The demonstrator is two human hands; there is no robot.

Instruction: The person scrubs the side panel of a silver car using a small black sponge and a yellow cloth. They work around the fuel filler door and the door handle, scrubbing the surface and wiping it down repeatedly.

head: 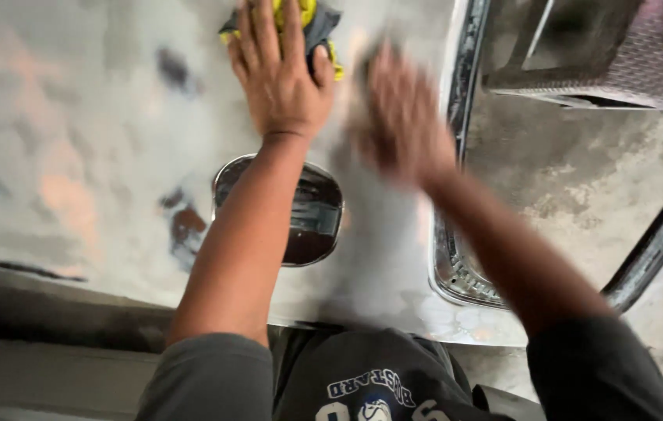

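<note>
Two hands are on the grey sanded panel (pixel 74 156): at upper centre the left hand (pixel 281 74) lies flat, fingers spread, pressing a yellow-and-grey cloth (pixel 317 23) at the top edge. Just right, the right hand (pixel 401 117) is blurred, its grip unclear, beside the panel's edge trim (pixel 464 70).

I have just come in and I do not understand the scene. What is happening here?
A person leans over a grey, sanded car body panel. The left hand lies flat on a yellow and grey cloth. The right hand is blurred with motion on the panel and may hold something dark. Below the left forearm there is a round fuel-filler opening.
</note>
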